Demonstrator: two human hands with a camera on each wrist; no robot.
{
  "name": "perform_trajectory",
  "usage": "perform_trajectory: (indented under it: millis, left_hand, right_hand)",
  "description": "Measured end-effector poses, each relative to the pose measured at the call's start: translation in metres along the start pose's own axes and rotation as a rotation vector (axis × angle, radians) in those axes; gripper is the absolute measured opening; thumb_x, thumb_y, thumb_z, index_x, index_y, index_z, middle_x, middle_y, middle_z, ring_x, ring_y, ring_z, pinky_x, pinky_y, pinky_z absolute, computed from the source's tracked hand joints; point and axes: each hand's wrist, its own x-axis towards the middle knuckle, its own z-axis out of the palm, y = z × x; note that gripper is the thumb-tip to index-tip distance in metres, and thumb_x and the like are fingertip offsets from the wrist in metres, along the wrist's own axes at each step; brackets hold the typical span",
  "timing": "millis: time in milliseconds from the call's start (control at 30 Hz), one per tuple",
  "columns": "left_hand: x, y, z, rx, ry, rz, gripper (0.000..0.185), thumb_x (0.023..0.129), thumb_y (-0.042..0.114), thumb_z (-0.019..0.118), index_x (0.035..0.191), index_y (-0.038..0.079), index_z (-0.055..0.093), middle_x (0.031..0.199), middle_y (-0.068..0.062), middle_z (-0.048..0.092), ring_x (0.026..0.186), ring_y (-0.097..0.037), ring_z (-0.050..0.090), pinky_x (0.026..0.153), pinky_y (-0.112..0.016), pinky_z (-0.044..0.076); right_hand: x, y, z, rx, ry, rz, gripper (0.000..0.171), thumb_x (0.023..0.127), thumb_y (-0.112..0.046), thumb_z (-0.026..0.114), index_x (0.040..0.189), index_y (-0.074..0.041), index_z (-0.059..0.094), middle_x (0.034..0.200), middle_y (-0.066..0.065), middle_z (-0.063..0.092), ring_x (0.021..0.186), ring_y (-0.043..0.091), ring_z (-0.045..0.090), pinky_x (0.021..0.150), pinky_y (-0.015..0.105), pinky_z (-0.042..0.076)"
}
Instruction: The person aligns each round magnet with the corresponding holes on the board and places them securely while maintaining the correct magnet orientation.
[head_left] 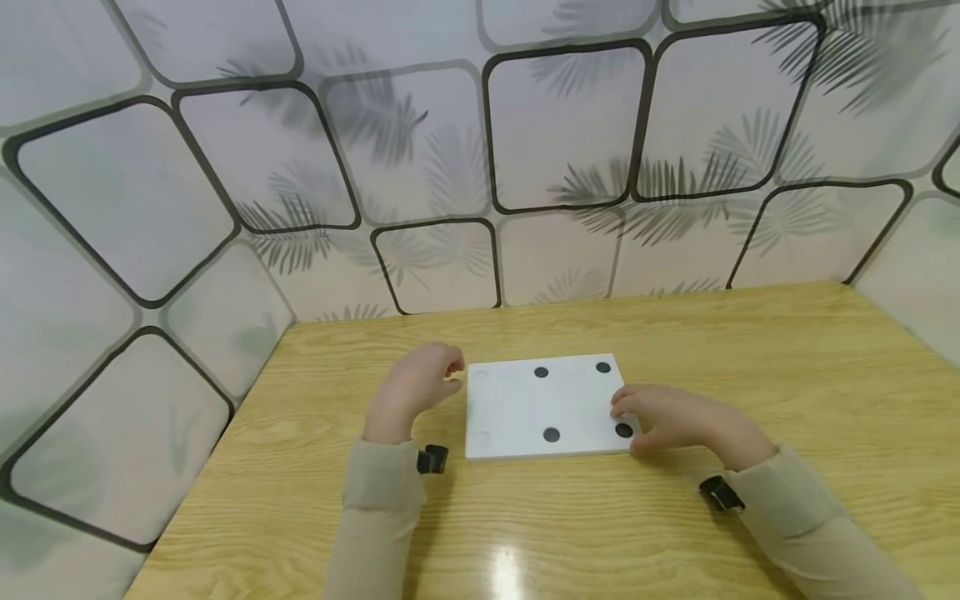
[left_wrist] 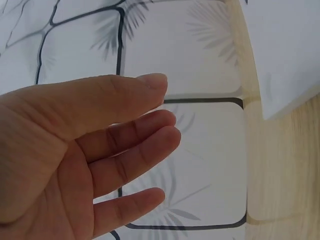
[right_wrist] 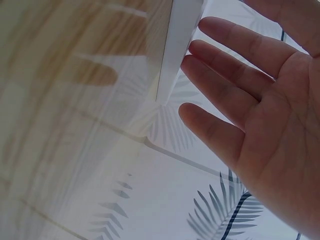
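Observation:
A white rectangular board (head_left: 510, 408) lies on the wooden table, with several black round spots on it and faint pale circles at its two left corners. My left hand (head_left: 416, 387) hovers beside the board's left edge, its fingers loosely bent. In the left wrist view nothing lies between the thumb and fingers (left_wrist: 150, 145), and a corner of the board (left_wrist: 285, 55) shows at right. At the right edge is my right hand (head_left: 675, 417), fingertips over the board near a black spot (head_left: 624, 430). The right wrist view shows extended fingers (right_wrist: 220, 85) right at the board's side (right_wrist: 175, 50).
The wood-grain table (head_left: 480, 525) reaches back to a wall cover (head_left: 555, 133) with leaf and rounded-square patterns, which also runs along the left side. Small black devices sit at the left cuff (head_left: 432, 459) and the right cuff (head_left: 722, 493).

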Motion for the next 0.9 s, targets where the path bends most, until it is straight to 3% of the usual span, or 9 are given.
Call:
perform_trajectory:
  millis: [200, 400, 667, 900]
  left_hand:
    - [-0.008, 0.012, -0.003, 0.07, 0.005, 0.065, 0.015, 0.078, 0.013, 0.068, 0.09, 0.008, 0.061, 0.082, -0.002, 0.056, 0.071, -0.014, 0.051, 0.065, -0.029, 0.043]
    - [-0.02, 0.014, 0.002, 0.126, -0.006, 0.114, 0.017, 0.078, 0.013, 0.068, 0.093, 0.009, 0.062, 0.089, -0.003, 0.058, 0.072, -0.015, 0.055, 0.063, -0.028, 0.044]
    - [-0.037, -0.003, 0.008, 0.153, -0.009, 0.1, 0.018, 0.076, 0.01, 0.069, 0.092, 0.006, 0.061, 0.088, -0.006, 0.058, 0.073, -0.019, 0.055, 0.064, -0.03, 0.045]
    - [-0.041, -0.016, 0.008, 0.153, -0.039, 0.05, 0.019, 0.076, 0.01, 0.069, 0.093, 0.006, 0.061, 0.088, -0.006, 0.057, 0.075, -0.019, 0.056, 0.065, -0.031, 0.045]
  right_hand:
    - [0.0, -0.001, 0.0, -0.004, 0.008, -0.008, 0.038, 0.07, -0.012, 0.07, 0.104, 0.002, 0.061, 0.113, 0.014, 0.052, 0.102, 0.031, 0.05, 0.087, 0.045, 0.038]
    - [-0.001, -0.002, -0.001, 0.005, 0.006, -0.003, 0.037, 0.07, -0.011, 0.07, 0.103, 0.002, 0.061, 0.112, 0.014, 0.052, 0.102, 0.031, 0.05, 0.086, 0.045, 0.039]
    - [0.0, -0.001, 0.001, 0.018, -0.008, 0.016, 0.038, 0.07, -0.012, 0.07, 0.104, 0.001, 0.061, 0.114, 0.013, 0.052, 0.103, 0.031, 0.05, 0.087, 0.045, 0.038]
    - [0.001, -0.001, 0.002, 0.013, -0.017, 0.036, 0.039, 0.07, -0.013, 0.071, 0.105, 0.0, 0.061, 0.114, 0.012, 0.051, 0.104, 0.03, 0.05, 0.087, 0.045, 0.038]
